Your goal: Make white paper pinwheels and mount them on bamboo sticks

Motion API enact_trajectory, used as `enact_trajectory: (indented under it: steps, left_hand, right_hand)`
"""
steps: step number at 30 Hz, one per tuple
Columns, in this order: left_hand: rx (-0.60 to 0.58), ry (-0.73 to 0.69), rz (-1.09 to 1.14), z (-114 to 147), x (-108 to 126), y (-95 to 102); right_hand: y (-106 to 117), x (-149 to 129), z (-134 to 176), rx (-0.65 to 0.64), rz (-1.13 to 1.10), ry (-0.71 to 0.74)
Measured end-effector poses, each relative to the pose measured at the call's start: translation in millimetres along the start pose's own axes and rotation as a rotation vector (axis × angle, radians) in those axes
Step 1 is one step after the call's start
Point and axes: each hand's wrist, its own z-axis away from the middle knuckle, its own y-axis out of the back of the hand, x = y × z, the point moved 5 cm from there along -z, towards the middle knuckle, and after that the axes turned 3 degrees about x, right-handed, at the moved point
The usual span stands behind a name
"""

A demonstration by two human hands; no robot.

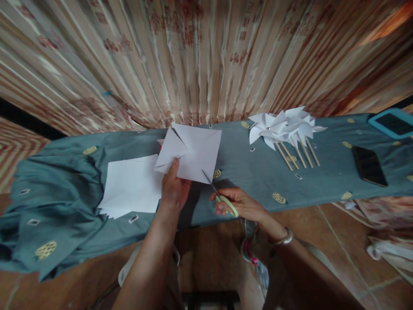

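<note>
A square sheet of white paper [201, 150] is pinched at its lower left edge by my left hand [176, 185], thumb on top. Slits run inward from its two left corners, stopping short of the middle. My right hand [237, 202] is closed around the light green handles of a pair of scissors [226, 204]. The dark blades lie at the sheet's lower right corner, pointing up and left toward its middle. Left of the held sheet lies a fanned stack of white paper [132, 185] on the cloth.
Several finished white paper pinwheels [284, 127] on wooden sticks lie at the back right. Farther right are a black phone [369, 165] and a blue-framed device [392, 123]. A green-blue patterned cloth [251, 172] covers the narrow table, bunched at left. A pleated curtain [200, 64] hangs behind.
</note>
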Motion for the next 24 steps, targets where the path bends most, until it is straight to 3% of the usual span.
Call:
enact_trajectory:
  steps: [18, 24]
  left_hand:
    - [0.021, 0.02, -0.001, 0.1, 2.1, 1.6]
    - [-0.02, 0.038, -0.021, 3.9, -0.2, 0.1]
  right_hand:
    - [-3.3, 5.1, -3.3, 0.062, -0.081, -0.049]
    - [-2.7, 6.4, -2.9, 0.071, -0.083, -0.025]
